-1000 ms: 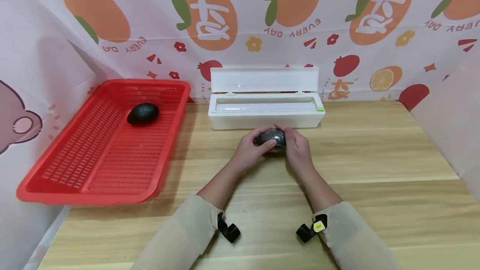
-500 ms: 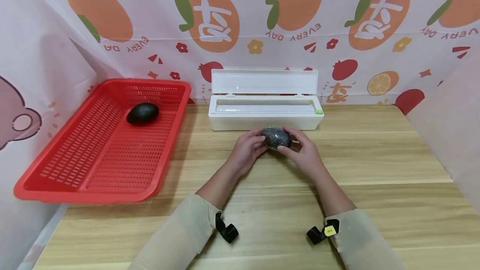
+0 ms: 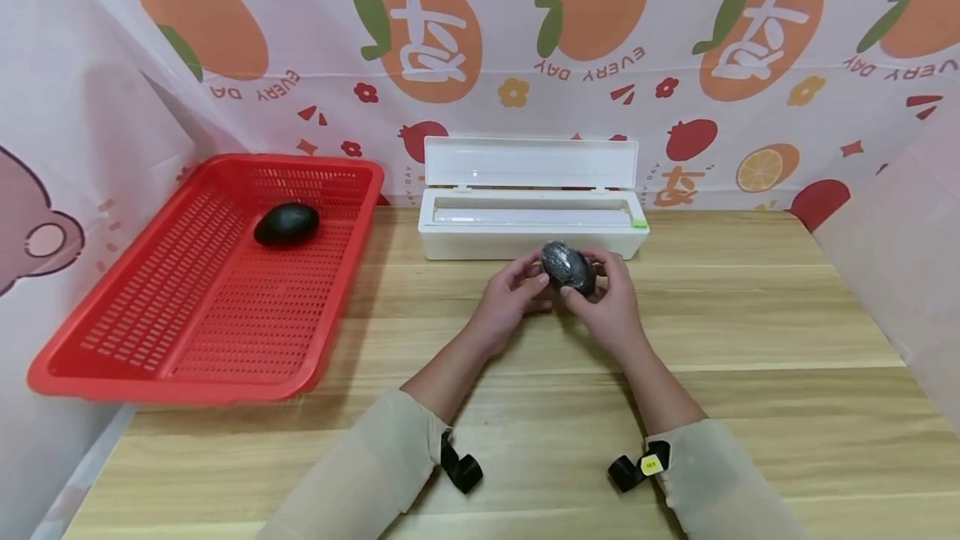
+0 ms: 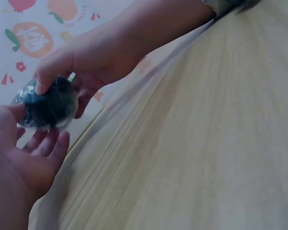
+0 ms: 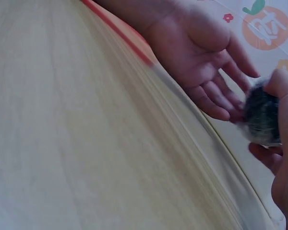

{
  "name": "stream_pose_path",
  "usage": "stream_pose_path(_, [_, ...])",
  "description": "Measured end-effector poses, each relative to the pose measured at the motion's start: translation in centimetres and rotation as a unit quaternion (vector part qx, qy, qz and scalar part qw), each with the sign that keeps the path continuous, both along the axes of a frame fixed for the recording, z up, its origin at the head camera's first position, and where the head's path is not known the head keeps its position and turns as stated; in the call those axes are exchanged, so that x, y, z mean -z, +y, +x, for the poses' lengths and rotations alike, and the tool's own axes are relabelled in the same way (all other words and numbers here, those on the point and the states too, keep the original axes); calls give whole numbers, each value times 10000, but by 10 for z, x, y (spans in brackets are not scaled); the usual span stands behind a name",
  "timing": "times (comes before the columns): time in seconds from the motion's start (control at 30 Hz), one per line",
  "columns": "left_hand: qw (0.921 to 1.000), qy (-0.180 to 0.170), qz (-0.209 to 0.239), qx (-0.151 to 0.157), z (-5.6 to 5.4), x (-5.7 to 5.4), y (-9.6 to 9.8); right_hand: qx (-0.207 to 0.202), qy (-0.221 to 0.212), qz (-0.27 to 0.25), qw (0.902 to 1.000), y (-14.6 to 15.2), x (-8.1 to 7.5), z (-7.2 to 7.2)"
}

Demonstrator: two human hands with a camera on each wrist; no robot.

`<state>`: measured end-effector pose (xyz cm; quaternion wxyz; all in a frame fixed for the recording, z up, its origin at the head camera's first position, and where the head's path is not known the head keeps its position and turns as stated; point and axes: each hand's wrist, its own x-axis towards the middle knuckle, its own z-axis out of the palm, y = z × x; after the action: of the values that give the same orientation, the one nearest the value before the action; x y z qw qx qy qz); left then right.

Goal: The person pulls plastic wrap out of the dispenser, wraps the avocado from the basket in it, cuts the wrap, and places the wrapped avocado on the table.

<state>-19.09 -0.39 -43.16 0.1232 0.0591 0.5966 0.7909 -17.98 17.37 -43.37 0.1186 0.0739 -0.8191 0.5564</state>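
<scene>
An avocado wrapped in clear plastic film (image 3: 567,267) is held above the table between both hands, tilted, its film glinting. My right hand (image 3: 611,307) grips its right side, thumb in front and fingers behind; the right wrist view shows this hand at the right edge. At the other end, my left hand (image 3: 512,302) has its thumb and fingertips against the film, its fingers curving beneath in the left wrist view. Just behind the hands stands a white cling film box (image 3: 532,244), lid raised, with a roll inside. A dark unwrapped avocado (image 3: 287,224) lies in the red basket (image 3: 330,340).
The basket stands at the left of the wooden table (image 3: 750,407). A fruit-print cloth (image 3: 510,48) hangs right behind the box, with pale cloth along both sides. A green tab (image 3: 639,224) sits on the box's right end.
The wrapped avocado has been turned between the hands and has shifted slightly to the right. My fingers have changed their hold on it. Box and basket stay put.
</scene>
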Motion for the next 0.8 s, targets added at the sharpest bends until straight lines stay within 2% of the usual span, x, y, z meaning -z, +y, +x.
stream_pose_path(0.1, [9992,19,221,331,2,-2,1,475,313,-314,9979,1,-4,0])
stream_pose_path(0.2, [9978,174,270,588,4,-2,2,946,652,-885,9894,9,-8,-3])
stream_pose_path(0.3, [9974,314,48,647,4,1,2,1623,950,-1450,9714,26,-12,-10])
stream_pose_path(0.4, [9970,415,-286,580,3,5,2,2374,990,-1767,9501,50,-14,-21])
stream_pose_path(0.47, [9957,503,-535,567,3,7,2,2811,833,-1820,9386,66,-13,-27])
stream_pose_path(0.53, [9938,614,-729,566,2,8,3,3063,454,-1729,9350,80,-10,-34])
stream_pose_path(0.6, [9916,710,-936,540,2,8,3,3145,-54,-1464,9379,90,-7,-39])
stream_pose_path(0.7, [9885,820,-1207,400,2,8,3,2988,-809,-928,9463,97,-3,-44])
stream_pose_path(0.8, [9842,897,-1511,216,2,8,1,2778,-1186,-423,9523,99,0,-48])
